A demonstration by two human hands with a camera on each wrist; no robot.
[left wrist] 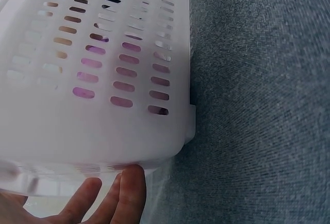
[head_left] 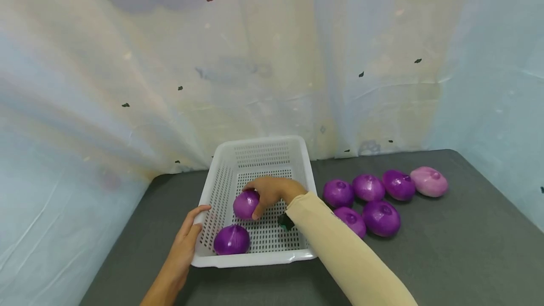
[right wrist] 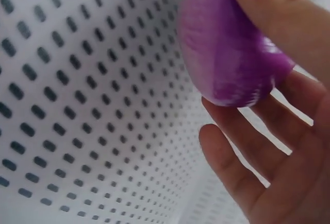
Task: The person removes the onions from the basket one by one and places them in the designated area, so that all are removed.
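Observation:
A white perforated plastic basket [head_left: 255, 259] stands on the dark table. Inside it, my right hand [head_left: 272, 191] holds a purple onion [head_left: 245, 204], thumb on one side and fingers round the other. The right wrist view shows this onion [right wrist: 232, 44] close over the basket's slotted floor. Near the basket's front left corner lies another purple onion [head_left: 232, 240]. My left hand [head_left: 187, 235] holds the left rim, and its fingertips [left wrist: 133, 183] show against the basket's edge in the left wrist view.
To the right of the basket, several purple onions [head_left: 381, 218] and a paler pink onion [head_left: 429, 182] lie grouped on the grey table [head_left: 459, 259]. A patterned curtain [head_left: 272, 60] hangs behind the table. A black wrist camera [head_left: 285, 222] sits under my right wrist.

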